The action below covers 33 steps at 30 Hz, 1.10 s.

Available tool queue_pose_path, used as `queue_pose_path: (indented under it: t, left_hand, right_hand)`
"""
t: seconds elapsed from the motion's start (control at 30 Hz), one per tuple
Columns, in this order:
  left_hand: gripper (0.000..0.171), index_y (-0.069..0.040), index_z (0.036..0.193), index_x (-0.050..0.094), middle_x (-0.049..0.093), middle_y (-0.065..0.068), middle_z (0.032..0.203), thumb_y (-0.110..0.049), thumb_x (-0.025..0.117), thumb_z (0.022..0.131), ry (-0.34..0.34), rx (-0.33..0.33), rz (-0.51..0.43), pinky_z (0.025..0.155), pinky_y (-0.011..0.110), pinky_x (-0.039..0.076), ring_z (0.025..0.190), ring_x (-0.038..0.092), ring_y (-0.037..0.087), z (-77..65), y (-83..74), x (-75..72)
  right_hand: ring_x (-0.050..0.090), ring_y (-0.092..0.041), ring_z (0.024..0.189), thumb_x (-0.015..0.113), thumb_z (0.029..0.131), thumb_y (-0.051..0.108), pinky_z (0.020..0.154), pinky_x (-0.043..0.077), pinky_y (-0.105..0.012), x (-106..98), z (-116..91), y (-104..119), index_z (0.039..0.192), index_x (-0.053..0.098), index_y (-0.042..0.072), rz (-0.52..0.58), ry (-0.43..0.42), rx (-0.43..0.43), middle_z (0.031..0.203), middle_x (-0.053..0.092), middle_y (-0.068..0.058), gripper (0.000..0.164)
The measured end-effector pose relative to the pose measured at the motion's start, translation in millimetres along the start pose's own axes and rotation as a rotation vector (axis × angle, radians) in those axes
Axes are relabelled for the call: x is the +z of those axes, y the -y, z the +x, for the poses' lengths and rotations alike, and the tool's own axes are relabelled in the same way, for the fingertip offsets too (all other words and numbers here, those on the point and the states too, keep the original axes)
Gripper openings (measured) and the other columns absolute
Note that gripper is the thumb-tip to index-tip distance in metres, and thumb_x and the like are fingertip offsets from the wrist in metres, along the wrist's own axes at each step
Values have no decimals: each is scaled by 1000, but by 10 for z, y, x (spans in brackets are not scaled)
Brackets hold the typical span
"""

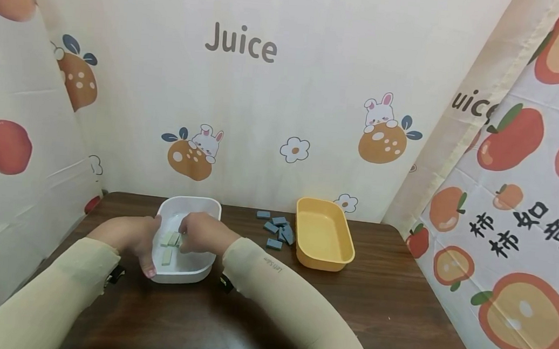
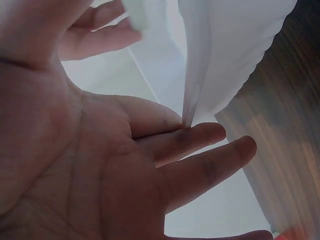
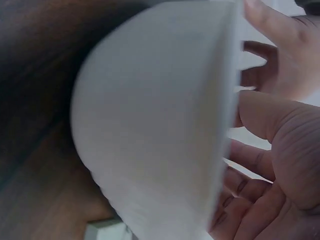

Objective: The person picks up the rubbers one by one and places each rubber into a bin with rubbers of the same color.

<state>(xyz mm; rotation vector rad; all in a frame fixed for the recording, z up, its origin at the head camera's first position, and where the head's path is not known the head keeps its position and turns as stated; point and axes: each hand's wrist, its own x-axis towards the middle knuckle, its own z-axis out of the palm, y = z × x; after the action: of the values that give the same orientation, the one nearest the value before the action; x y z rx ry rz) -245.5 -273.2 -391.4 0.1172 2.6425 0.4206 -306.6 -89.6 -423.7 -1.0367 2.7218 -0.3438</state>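
With twelve o'clock at the far edge of the table [image 1: 397, 301], I see small pale green blocks [image 1: 167, 256] inside a white tub [image 1: 184, 279] at ten o'clock; they are flat, oblong and straight-edged. The right hand [image 1: 207, 233] reaches into the tub, its fingertips nearly together, pinching one green block [image 2: 136, 15]. The left hand [image 1: 134, 234] spreads mostly straight fingers against the rim at the tub's nine o'clock. The tub looks like smooth plastic with rounded corners. At one o'clock stands a similar yellow tub [image 1: 324, 231]; blue-grey blocks [image 1: 274, 244], some overlapping, lie just beside its nine-o'clock side. The tabletop is dark, streaked wood grain.
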Motion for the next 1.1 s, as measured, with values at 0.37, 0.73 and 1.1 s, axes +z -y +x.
queue_pose_path:
  t: [0.37,0.73,1.1]
  left_hand:
    - [152,25,165,24,44,53,157,-39,114,60,2,12,4,117,84,45,130,57,62,6,-7,-13]
    - [151,26,164,23,45,53,156,-36,114,61,18,15,-7,118,84,44,128,58,60,30,-4,-11]
    - [156,24,166,21,38,53,162,-41,114,59,11,-27,-2,121,85,39,137,52,65,18,5,-4]
  right_hand:
    - [66,-10,83,91,94,18,80,56,-21,240,26,55,111,85,19,12,72,4,95,79,9,19]
    - [65,-8,78,89,94,18,76,56,-22,318,22,77,100,84,23,-17,72,-5,84,74,12,10]
    - [70,-6,95,83,105,31,87,60,-24,-95,60,-202,128,85,15,110,-40,3,112,82,4,28]
